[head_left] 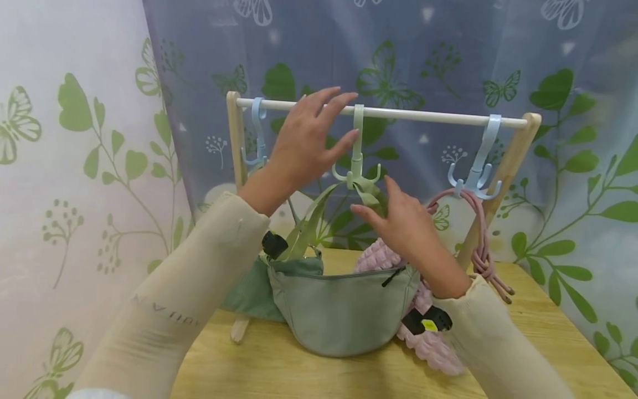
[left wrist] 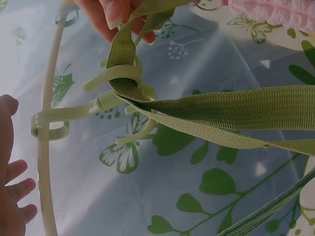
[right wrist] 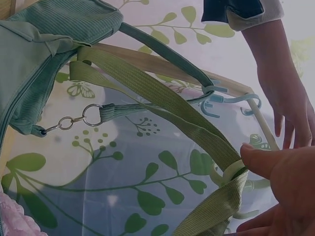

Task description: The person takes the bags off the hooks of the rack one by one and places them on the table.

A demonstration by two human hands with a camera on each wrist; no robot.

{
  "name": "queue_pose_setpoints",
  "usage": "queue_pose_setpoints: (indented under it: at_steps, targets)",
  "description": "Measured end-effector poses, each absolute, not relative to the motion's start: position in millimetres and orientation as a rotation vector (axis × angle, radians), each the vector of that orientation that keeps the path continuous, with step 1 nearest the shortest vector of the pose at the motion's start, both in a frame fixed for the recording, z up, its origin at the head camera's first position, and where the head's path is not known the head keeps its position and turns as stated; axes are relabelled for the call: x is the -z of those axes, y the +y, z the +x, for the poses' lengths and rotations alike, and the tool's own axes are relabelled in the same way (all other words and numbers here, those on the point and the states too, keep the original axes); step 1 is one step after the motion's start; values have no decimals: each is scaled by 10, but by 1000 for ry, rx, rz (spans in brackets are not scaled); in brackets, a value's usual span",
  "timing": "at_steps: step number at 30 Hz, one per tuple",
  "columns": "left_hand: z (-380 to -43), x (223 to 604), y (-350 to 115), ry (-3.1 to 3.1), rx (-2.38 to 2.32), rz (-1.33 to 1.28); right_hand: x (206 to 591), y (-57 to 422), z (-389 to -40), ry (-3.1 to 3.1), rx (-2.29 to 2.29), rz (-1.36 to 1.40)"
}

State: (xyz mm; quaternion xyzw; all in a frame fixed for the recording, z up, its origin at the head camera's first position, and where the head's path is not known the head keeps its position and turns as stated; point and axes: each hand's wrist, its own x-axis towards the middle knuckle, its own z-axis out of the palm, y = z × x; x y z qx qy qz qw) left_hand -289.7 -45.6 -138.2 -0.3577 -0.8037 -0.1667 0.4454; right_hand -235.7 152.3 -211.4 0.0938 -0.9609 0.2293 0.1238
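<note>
A grey-green belt bag (head_left: 344, 318) hangs by its green webbing strap (left wrist: 246, 108) from a pale green multi-prong hook (head_left: 356, 141) at the middle of a white rod (head_left: 423, 114). My left hand (head_left: 309, 136) is raised beside the rod, left of that hook, fingers spread and holding nothing. Lower down, my right hand (head_left: 411, 235) is at the strap's right side, its thumb and fingers apart with the strap between them in the head view. In the right wrist view, the thumb (right wrist: 258, 160) points at the strap where it loops over the prong.
Blue hooks hang left (head_left: 258, 133) and right (head_left: 480, 158). A darker green bag (right wrist: 74, 24) hangs on the left one; a pink cord handle (head_left: 480, 233) is on the right one. Behind the belt bag is a puffy pink bag (head_left: 433, 352). Wooden posts (head_left: 518, 144) stand on a wooden table (head_left: 239, 371).
</note>
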Motion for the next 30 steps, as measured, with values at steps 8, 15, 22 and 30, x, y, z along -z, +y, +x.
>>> queue_pose_setpoints:
  at_steps: [8,15,22,30]
  targets:
    - [-3031,1333,-459,-1999,305,-926,2143,1507,-2414,-2806,-659,306]
    - [-3117,1314,-516,-2014,244,-959,2185,1467,-2447,-2754,-662,336]
    - [-3125,1276,-521,-2047,189,-1000,2217,1418,-2453,-2768,-654,303]
    - [-3087,1252,-426,-2112,256,-902,2339,1431,-2465,-2636,-700,372]
